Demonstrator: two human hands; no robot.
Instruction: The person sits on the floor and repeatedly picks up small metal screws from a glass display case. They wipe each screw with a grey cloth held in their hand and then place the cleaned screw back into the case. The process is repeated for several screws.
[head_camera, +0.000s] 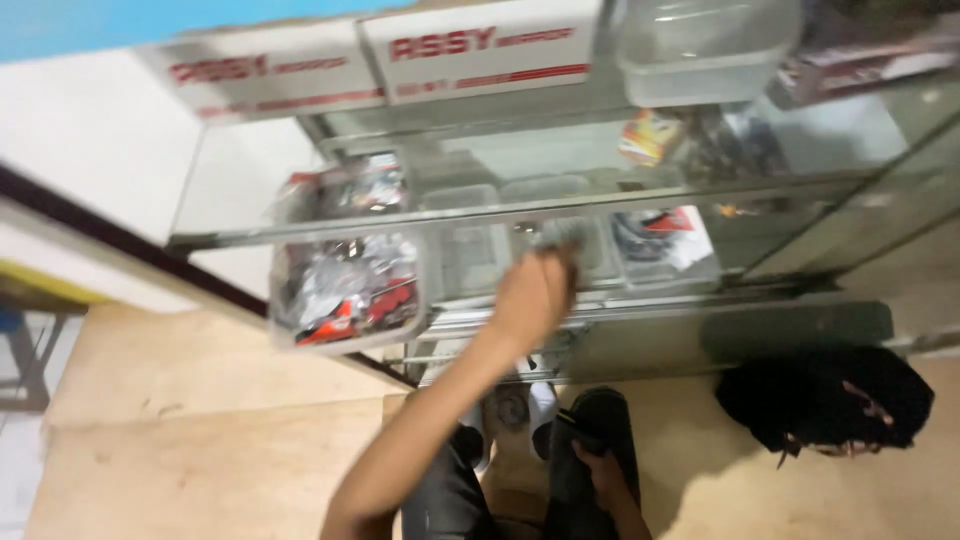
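Dark trousers fill the bottom edge, w/ the right hand (598, 462) resting on the thigh, fingers curled round a small dark object (580, 432); too blurred to say what it is. White shoes (505, 408) show just past the knees, on the tan plywood floor (200, 430). A black bag (830, 395) lies on that floor, well apart to the right.

Further out, the left hand (535, 295) is raised to the front of a glass display cabinet (830, 210), closed round a small greyish object (558, 236) at the level of the middle shelf; motion blur hides details.

Just left of that hand sits a clear plastic tub (345, 290), packed w/ silvery and red bagged parts. Behind it, a 2nd lot of similar packets (345, 190) on the shelf above. Right of the hand, another clear tub (665, 245) holds red-white-black packets. Tubs between look near-empty, can't tell for sure.

On the cabinet top: two long white boxes (390, 55) w/ red print, and a clear lidded container (705, 45).
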